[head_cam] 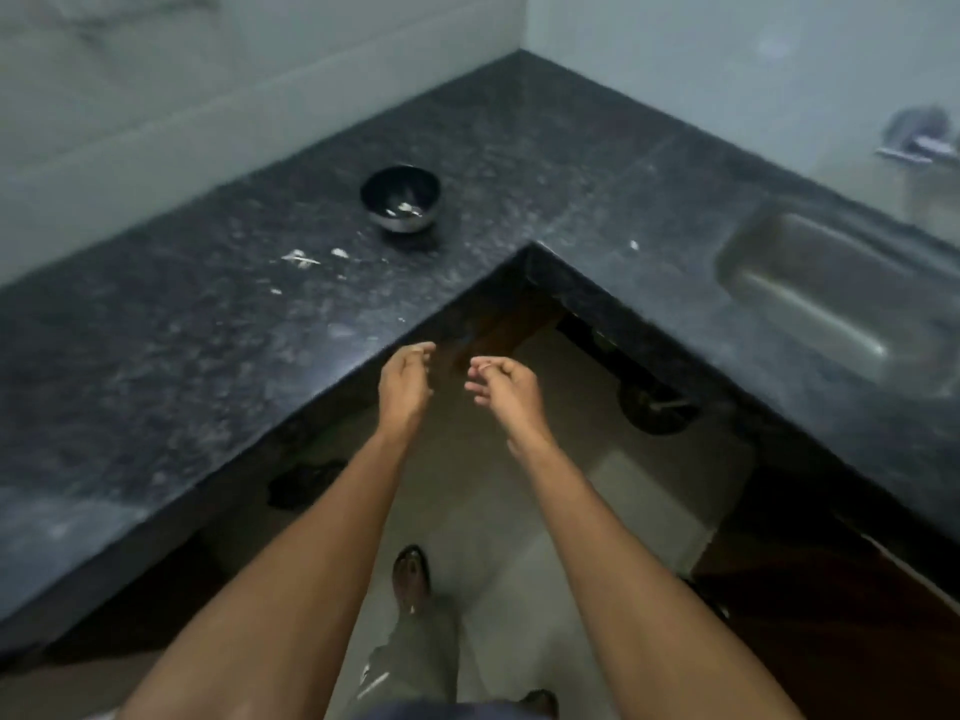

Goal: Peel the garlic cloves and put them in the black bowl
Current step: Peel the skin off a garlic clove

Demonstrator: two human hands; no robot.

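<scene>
The black bowl (pixel 400 223) stands on the dark granite counter (pixel 208 356), back from the inner corner, with a few pale garlic pieces (pixel 408 206) inside. My left hand (pixel 404 389) and my right hand (pixel 506 389) hover side by side in front of the counter's edge, over the floor, well short of the bowl. Both have loosely curled fingers, and I see nothing between them. The picture is blurred, so a small clove or a bit of skin in either hand could be hidden.
Pale garlic scraps (pixel 301 258) lie scattered on the counter left of the bowl, and one speck (pixel 634 245) sits to its right. A steel sink (pixel 831 304) with a tap (pixel 919 140) is set in the right arm of the L-shaped counter. My sandalled foot (pixel 412 574) is on the tiled floor.
</scene>
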